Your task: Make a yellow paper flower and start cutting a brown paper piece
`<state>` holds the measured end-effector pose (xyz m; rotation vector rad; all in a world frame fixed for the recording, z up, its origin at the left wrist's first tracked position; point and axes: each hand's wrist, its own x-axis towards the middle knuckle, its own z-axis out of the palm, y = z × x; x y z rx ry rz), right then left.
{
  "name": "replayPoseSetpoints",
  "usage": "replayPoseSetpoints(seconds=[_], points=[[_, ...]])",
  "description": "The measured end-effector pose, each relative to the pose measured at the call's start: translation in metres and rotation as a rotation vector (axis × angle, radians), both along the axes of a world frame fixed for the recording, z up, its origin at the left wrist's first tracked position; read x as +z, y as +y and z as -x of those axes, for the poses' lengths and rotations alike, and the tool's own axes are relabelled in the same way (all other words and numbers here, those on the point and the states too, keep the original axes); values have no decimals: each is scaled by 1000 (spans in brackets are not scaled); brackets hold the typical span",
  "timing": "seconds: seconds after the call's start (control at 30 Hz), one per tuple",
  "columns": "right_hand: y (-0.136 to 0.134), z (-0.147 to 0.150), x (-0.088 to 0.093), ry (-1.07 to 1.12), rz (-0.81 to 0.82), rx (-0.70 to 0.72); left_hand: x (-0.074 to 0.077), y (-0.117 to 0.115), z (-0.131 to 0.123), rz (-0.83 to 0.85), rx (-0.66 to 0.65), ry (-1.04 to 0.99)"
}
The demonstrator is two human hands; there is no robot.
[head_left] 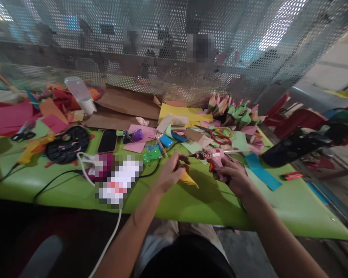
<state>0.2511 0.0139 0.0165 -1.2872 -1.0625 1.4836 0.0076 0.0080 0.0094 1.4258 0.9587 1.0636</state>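
My left hand (pixel 173 170) is closed around a small yellow folded paper piece (pixel 189 179), whose narrow end sticks out below the fingers. In my right hand (pixel 231 174) is a pink glue gun (pixel 217 155) with a red trigger (pixel 211 165) under my fingers. Its nozzle points left at the fingertips of my left hand, with a small gap that I cannot judge exactly. A clear glue stick (pixel 237 151) juts from its back end. Part of the yellow paper is hidden by my left hand.
Green-topped table holds a white power strip (pixel 120 181), a phone (pixel 107 141), a black round tray (pixel 68 144) and a yellow glue gun (pixel 34 150). Red-handled scissors (pixel 219 138), paper flowers (pixel 237 112) and coloured paper lie behind. A blue paper strip (pixel 263 172) lies right. Perforated metal rises behind.
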Motion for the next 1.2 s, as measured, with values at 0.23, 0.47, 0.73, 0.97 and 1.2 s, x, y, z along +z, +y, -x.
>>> replayPoseSetpoints(seconds=[0.23,0.47,0.73,0.97,1.2], points=[[3,-5,-3,-19,-28,12,5,-1,1,10,88,-105],[3,-1,0,10,16,-47,7,-4,7,-181,153,42],[2,1,-3,-15,-6,-39,6,-3,3,-173,75,118],[3,0,-5,49,-26,-83,2,1,4,-140,98,151],[6,2,0,151,-86,-155,-2,4,3,-100,146,172]])
